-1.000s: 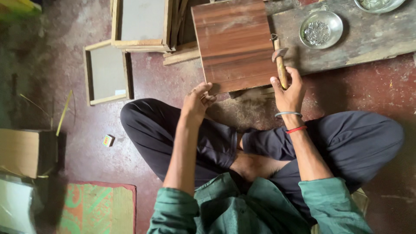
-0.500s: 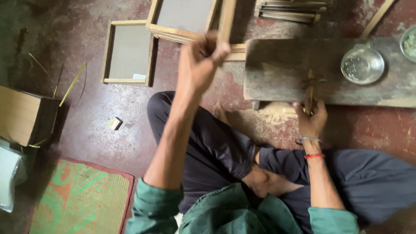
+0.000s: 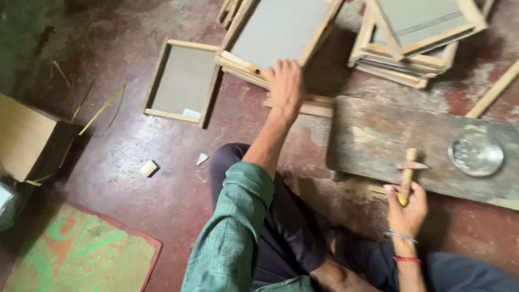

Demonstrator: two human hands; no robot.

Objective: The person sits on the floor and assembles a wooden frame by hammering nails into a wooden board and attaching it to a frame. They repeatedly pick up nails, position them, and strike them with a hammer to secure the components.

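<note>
Looking down from the head camera, a person is seen sitting on a dark red floor [image 3: 135, 216]. The left hand [image 3: 285, 81] is stretched far out, and its fingers are laid over the edge of a wooden frame [image 3: 278, 35] with a grey board in it. That frame rests tilted on thin wood strips. The right hand [image 3: 406, 208] is wrapped tight around the handle of a small hammer [image 3: 407, 170], which is held up over a worn wooden plank [image 3: 389, 140] lying on the floor. A round metal dish [image 3: 477, 154] is set on the plank, near the hammer. A stack of frames [image 3: 416, 40] is piled behind the plank. One more frame [image 3: 181, 81] lies flat on the floor, left of the held frame. A green mat [image 3: 75, 254] is seen at the bottom left.
</note>
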